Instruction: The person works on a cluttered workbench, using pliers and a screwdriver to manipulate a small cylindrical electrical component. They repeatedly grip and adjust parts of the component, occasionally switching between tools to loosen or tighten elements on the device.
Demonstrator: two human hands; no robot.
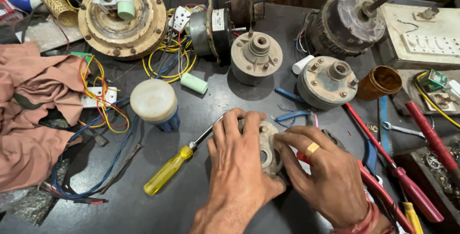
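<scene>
Both your hands are on the small grey motor housing (pixel 268 148), low in the middle of the dark worktop (pixel 158 210). Your left hand (pixel 237 167) wraps its left side, grip closed around it; your right hand (pixel 326 176), ring on one finger, pinches its right edge. A yellow-handled screwdriver (pixel 167 171) lies just left, shaft tucked under your left fingers. Blue-handled pliers (pixel 290 107) lie just beyond.
</scene>
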